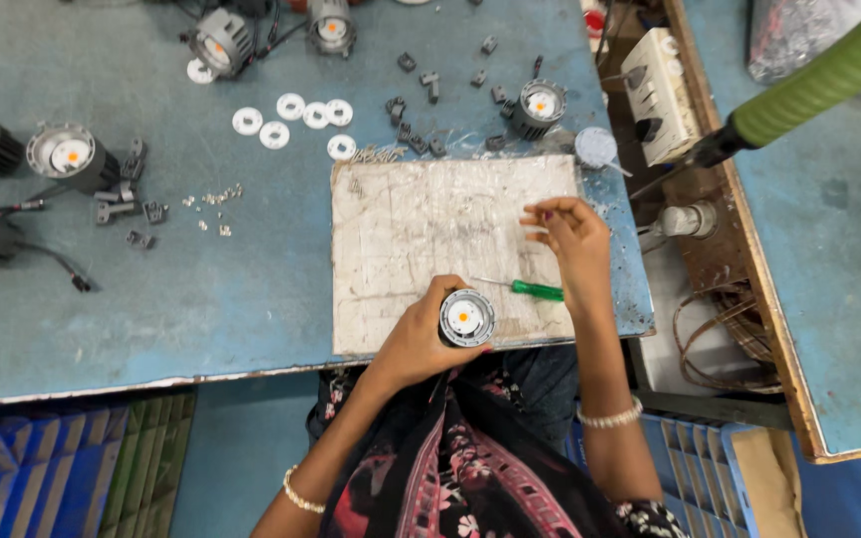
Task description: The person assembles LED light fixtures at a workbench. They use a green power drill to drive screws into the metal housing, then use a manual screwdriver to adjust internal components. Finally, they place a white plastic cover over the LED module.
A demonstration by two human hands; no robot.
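Note:
My left hand [419, 339] grips a small round grey lamp unit [466, 318] with an orange centre, held at the near edge of a scratched white work board [421, 234]. My right hand [572, 239] hovers over the board's right side with fingertips pinched together, possibly on something tiny; I cannot tell what. A green-handled screwdriver [535, 290] lies on the board between the two hands, just below my right hand.
Blue-grey table [201, 289] carries more lamp units [70, 154], white ring parts [291, 108], grey clips [416, 139] and tiny screws [213, 199]. Another lamp unit [538, 106] sits behind the board. A green hose [819, 80] and white socket block [658, 80] are at the right. Blue crates [12, 478] stand below.

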